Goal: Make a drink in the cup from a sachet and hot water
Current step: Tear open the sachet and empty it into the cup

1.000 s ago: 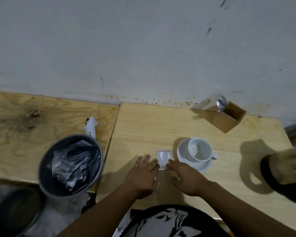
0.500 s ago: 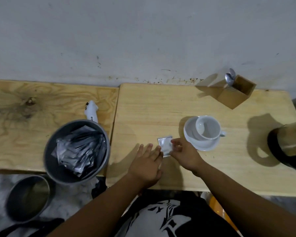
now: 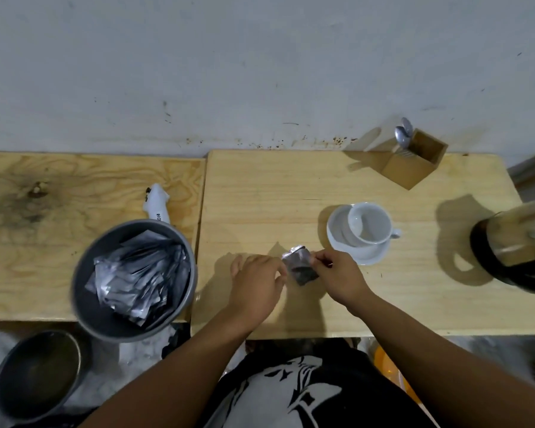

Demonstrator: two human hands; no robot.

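Note:
A small silver sachet (image 3: 299, 263) is held just above the wooden table (image 3: 260, 193), between my two hands. My left hand (image 3: 255, 285) pinches its left edge and my right hand (image 3: 340, 278) pinches its right edge. A white cup (image 3: 369, 225) stands empty on a white saucer (image 3: 369, 257) just right of and behind my right hand. At the right edge of the view stands a dark glass kettle (image 3: 519, 251), partly cut off.
A grey bucket (image 3: 90, 282) with several silver sachets stands left of my hands. A wooden box (image 3: 414, 163) holding spoons (image 3: 403, 135) is at the back right. A white object (image 3: 156, 203) lies behind the bucket. A dark bowl (image 3: 37, 375) sits on the floor, bottom left.
The sachet lay flat on the table beside the saucer; my right hand picked it up, and both hands now hold it lifted and tilted.

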